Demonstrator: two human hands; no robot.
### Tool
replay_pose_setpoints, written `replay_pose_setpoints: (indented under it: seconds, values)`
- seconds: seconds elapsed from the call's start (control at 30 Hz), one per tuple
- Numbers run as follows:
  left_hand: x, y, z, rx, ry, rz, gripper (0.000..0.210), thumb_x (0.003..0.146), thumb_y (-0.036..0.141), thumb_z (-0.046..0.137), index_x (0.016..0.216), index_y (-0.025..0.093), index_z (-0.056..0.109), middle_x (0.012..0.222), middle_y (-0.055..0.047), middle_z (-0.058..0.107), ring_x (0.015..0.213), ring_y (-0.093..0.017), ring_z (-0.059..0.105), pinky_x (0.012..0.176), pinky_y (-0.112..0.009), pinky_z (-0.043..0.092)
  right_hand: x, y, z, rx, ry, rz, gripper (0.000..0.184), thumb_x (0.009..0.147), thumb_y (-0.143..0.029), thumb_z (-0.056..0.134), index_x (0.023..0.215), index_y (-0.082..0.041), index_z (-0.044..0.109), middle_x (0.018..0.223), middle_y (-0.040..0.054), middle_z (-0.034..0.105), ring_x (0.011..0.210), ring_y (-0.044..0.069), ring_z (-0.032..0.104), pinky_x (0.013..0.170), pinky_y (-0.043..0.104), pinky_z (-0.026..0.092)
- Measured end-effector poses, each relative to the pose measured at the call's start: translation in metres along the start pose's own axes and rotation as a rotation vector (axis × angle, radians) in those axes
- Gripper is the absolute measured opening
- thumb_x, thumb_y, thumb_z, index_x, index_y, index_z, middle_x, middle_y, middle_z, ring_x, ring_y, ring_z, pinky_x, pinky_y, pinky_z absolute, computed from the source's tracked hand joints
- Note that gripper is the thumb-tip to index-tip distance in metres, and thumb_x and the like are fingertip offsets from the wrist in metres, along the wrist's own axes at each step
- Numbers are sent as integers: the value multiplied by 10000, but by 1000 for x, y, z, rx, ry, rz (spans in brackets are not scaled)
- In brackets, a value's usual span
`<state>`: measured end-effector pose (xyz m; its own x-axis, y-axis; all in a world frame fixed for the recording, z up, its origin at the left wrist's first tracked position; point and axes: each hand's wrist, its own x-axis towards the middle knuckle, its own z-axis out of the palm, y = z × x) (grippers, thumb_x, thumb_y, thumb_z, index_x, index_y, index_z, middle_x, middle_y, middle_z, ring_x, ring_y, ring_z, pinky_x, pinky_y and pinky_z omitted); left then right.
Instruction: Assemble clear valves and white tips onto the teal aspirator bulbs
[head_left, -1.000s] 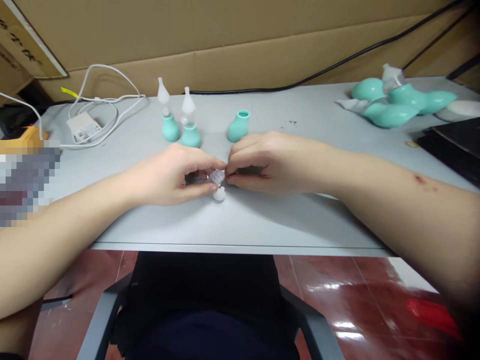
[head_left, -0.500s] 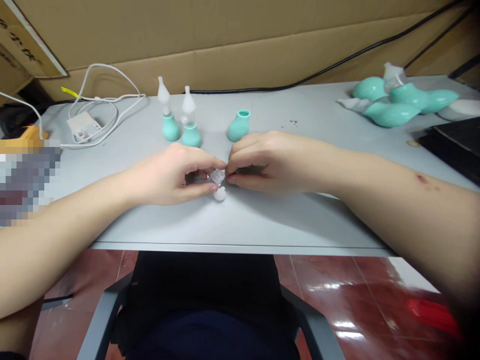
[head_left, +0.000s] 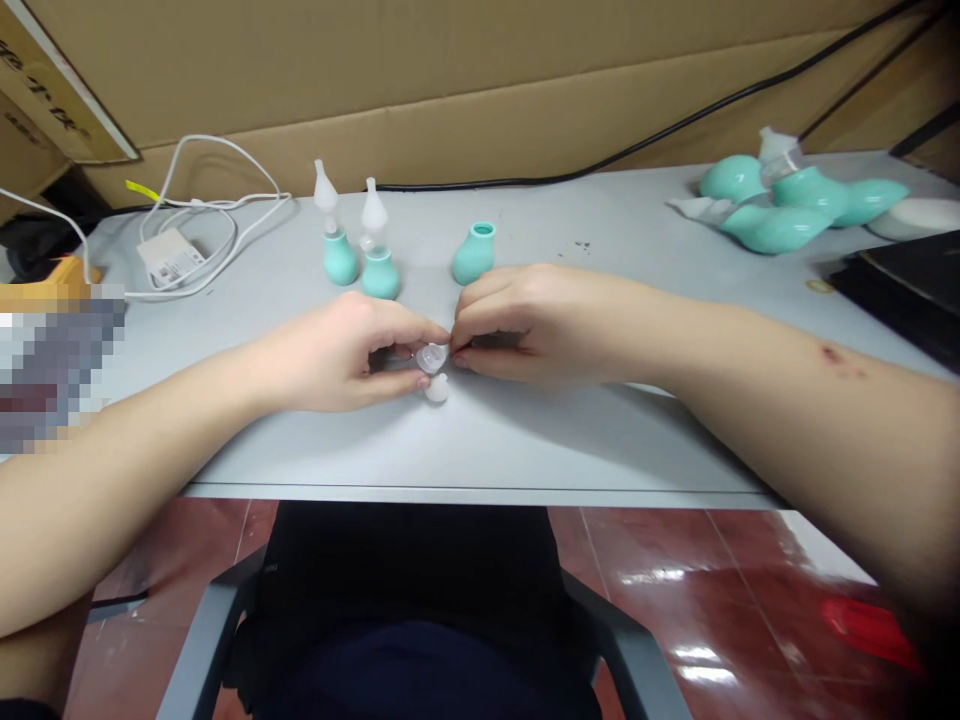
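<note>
My left hand [head_left: 358, 350] rests on the table with thumb and forefinger closed round a small clear plastic cup-shaped piece [head_left: 431, 358]. A small white soft piece [head_left: 436, 389] lies just below it, by the thumb tip. My right hand [head_left: 510, 322] is pinched at the right side of the clear piece; what its fingertips hold is hidden. Behind the hands stands a teal squeeze bulb [head_left: 474, 256] with an uncovered neck. To its left are two teal bulbs [head_left: 341, 260] [head_left: 381, 275] topped with clear necks and frosted white pointed tips [head_left: 375, 212].
Several teal bulbs [head_left: 780, 228], some with clear tips, lie at the right back beside a black flat object [head_left: 900, 290]. A white cable with an adapter [head_left: 171, 257] lies at left. The table's front edge [head_left: 480, 495] runs close before my forearms.
The clear piece has tilted slightly, its round opening now showing more. Both hands stay nearly in place; the whole view has shifted a little.
</note>
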<state>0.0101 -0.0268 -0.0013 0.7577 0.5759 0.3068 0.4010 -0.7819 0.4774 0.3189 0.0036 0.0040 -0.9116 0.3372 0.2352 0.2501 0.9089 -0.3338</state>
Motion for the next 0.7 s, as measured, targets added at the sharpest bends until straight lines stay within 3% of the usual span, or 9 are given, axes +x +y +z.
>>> replay_pose_setpoints:
  seconds: [0.1, 0.3, 0.57, 0.7]
  values:
    - [0, -1, -2, -23, -76, 63, 309, 1130, 219, 822, 1415, 224, 940, 1190, -64, 970, 1004, -247, 923, 848, -324, 693, 0, 2, 2, 4, 15, -19, 264, 1234, -167, 677, 1105, -168, 907, 993, 87, 860, 930, 223, 735, 873, 400, 535]
    - [-1, -1, -3, -28, -58, 85, 287, 1157, 227, 765, 1372, 179, 949, 1232, -115, 982, 1022, -241, 926, 876, -320, 676, 0, 0, 1, 0, -9, 17, 251, 1226, -138, 687, 1115, -163, 911, 1006, 92, 861, 955, 219, 717, 897, 401, 515]
    - [0, -1, 0, -33, -32, 126, 289, 1160, 174, 751, 1363, 161, 956, 1233, -113, 987, 1045, -209, 924, 930, -275, 681, -1, 2, 2, 0, 23, -3, 239, 1223, -155, 697, 1103, -195, 899, 977, 49, 838, 939, 210, 709, 898, 390, 509]
    - [0, -3, 3, -38, -5, 120, 275, 1141, 179, 767, 1349, 184, 946, 1181, -80, 977, 979, -186, 894, 889, -256, 664, -1, 2, 2, 14, 25, -13, 287, 1231, -174, 651, 1101, -164, 907, 970, 76, 835, 923, 210, 704, 871, 393, 511]
